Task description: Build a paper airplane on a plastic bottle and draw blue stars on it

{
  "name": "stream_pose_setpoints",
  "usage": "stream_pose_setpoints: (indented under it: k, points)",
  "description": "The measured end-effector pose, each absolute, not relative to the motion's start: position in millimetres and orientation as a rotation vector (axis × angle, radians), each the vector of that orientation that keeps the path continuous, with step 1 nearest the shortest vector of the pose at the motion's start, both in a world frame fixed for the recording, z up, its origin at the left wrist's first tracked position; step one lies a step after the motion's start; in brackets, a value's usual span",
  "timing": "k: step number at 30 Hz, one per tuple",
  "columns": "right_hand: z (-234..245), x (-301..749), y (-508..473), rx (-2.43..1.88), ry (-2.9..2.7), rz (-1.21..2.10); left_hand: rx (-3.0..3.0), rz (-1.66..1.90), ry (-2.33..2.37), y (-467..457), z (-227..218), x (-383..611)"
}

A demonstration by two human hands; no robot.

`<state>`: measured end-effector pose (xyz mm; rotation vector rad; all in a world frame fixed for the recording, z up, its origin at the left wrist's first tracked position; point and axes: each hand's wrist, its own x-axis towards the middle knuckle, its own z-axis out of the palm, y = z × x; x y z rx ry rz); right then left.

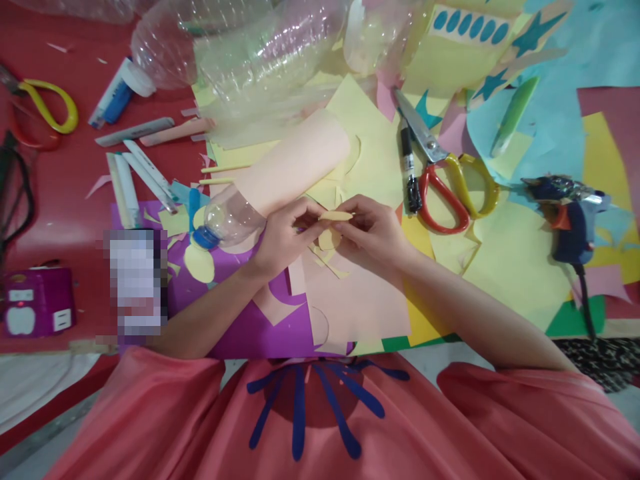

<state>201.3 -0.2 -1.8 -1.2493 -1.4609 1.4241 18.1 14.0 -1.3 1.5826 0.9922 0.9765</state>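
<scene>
Both my hands meet over the middle of the table, pinching a small pale yellow paper cut-out between them. My left hand is closed on its left end, my right hand on its right end. Just beyond my left hand lies a clear plastic bottle with a blue cap, wrapped in peach paper. Peach and purple paper sheets lie under my hands.
Red-and-yellow scissors and a black marker lie to the right. A blue glue gun rests further right. Empty clear bottles lie at the back. Glue sticks, another pair of scissors and a purple socket box are on the left.
</scene>
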Motion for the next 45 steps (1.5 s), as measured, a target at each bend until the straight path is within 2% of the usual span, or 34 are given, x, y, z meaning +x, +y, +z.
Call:
stream_pose_setpoints:
  k: [45]
  points:
    - [12, 200, 2, -1.245, -1.511, 1.422, 1.571, 0.847, 1.066, 13, 6, 18]
